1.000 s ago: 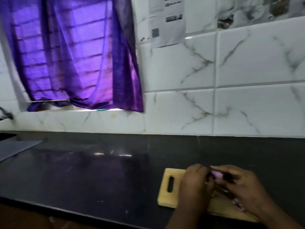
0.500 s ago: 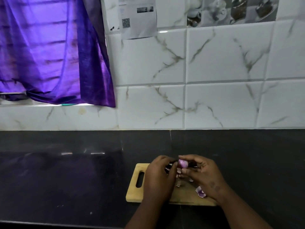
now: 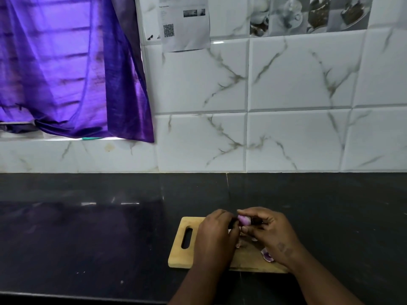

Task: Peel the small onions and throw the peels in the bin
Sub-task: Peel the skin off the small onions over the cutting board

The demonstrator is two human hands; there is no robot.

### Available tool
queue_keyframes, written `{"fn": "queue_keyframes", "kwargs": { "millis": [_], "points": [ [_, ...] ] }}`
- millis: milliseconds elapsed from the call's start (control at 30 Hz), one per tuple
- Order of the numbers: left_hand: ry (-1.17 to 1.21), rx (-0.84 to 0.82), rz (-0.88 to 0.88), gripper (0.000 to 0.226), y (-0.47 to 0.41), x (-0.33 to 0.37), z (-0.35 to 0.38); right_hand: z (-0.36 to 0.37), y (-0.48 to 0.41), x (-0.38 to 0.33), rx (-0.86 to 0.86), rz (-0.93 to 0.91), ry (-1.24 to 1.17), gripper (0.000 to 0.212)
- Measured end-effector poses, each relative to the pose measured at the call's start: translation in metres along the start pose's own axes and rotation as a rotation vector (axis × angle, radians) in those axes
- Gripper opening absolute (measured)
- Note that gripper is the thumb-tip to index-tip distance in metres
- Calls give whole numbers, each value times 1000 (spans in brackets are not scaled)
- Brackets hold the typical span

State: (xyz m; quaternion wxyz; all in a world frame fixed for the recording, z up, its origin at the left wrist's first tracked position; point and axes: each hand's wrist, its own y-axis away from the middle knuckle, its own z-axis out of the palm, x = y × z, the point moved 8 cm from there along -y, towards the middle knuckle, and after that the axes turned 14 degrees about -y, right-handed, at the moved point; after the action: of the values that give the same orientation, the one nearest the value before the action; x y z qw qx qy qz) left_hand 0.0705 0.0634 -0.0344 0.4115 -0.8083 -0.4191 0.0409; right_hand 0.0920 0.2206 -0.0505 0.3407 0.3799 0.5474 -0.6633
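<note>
While the right hand (image 3: 269, 233) pinches the small pale-purple onion (image 3: 244, 220) above the wooden cutting board (image 3: 181, 256), the left hand (image 3: 214, 236), fingers curled at its skin, should strip gently; peels drop onto board.

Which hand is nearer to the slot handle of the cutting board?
Left. The left hand sits just right of the slot handle, over the board's middle; the right hand is farther right, pinching the small onion.
</note>
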Motion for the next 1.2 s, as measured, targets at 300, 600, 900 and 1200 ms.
{"fn": "queue_keyframes", "kwargs": {
  "millis": [300,600,900,1200],
  "points": [
    [112,-47,-161,5,-3,-11,-1,2,0,-1,-5,5,-62,37],
    [165,-7,-164,6,-5,-16,-2,-2,-1,-3,28,3,-25,32],
    [111,-3,-145,9,-2,-13,-4,-3,0,3,7,38,9,39],
    [86,-53,-123,9,-2,-6,-5,-4,1,2,5,19,56,37]
  ]
}}
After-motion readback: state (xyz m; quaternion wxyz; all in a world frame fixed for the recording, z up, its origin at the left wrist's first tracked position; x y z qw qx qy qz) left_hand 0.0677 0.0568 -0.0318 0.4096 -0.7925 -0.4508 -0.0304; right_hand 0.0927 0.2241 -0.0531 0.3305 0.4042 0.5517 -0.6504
